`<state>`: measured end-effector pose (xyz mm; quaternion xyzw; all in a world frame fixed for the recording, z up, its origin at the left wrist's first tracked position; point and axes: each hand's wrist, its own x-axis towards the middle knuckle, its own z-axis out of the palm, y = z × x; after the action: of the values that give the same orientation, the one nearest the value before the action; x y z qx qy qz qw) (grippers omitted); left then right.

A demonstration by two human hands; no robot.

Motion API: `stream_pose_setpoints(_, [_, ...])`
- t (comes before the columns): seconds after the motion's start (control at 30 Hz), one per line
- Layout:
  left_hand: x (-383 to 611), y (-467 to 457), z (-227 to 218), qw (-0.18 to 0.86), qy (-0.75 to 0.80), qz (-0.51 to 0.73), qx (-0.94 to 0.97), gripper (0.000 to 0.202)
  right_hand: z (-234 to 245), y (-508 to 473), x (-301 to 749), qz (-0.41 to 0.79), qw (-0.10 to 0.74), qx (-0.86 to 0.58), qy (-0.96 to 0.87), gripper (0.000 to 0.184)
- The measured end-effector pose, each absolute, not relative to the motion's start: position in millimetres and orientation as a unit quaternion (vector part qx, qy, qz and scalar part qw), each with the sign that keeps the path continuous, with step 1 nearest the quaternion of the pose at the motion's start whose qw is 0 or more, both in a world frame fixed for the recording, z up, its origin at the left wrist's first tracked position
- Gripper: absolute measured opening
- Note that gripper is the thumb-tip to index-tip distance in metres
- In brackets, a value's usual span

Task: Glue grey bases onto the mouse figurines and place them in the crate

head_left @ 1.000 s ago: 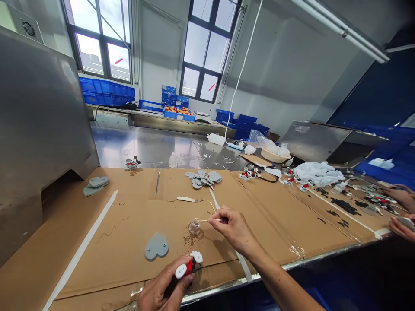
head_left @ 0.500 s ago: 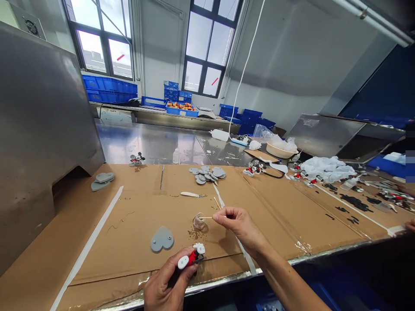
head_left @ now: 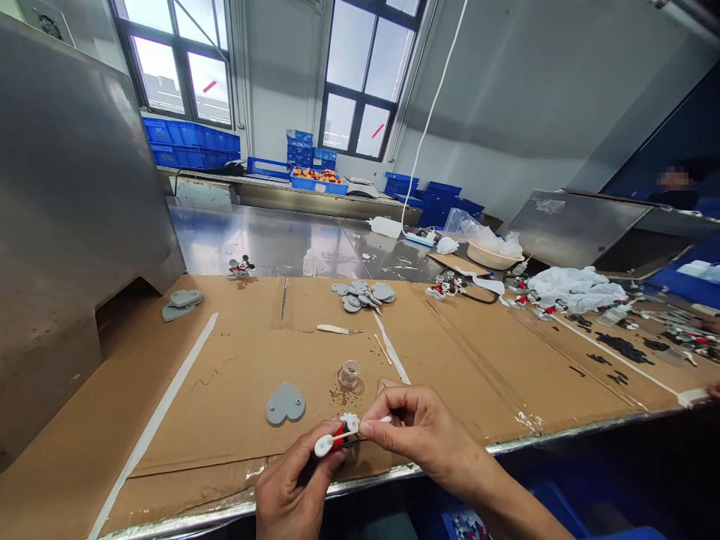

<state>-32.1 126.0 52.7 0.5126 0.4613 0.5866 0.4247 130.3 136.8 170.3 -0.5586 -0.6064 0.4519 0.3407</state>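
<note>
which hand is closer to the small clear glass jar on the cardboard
Right. The right hand lies just below and right of the small clear glass jar; the left hand sits farther down by the table edge.

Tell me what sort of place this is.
Probably a small factory assembly bench: cardboard-covered steel table, piles of identical cartoon figures and grey backings, stacked blue crates. The left hand holds one figure.

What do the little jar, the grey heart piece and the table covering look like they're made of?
Little jar: clear glass or hard plastic, since the surface behind shows through it. Grey heart piece: matte, flat and soft-edged, likely rubber or silicone. Table covering: brown corrugated cardboard, dull, with creases and taped seams.
</note>
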Motion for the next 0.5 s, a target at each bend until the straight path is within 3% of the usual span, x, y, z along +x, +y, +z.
stream_pose_setpoints(0.3, [-35, 127, 57, 0.416, 0.447, 0.579, 0.540, 0.021, 175, 137, 129, 0.406, 0.326, -0.561, -0.643, 0.023])
stream_pose_setpoints(0.5, [-33, 124, 58, 0.418, 0.466, 0.579, 0.522, 0.019, 185, 139, 134, 0.375, 0.372, -0.550, -0.646, 0.023])
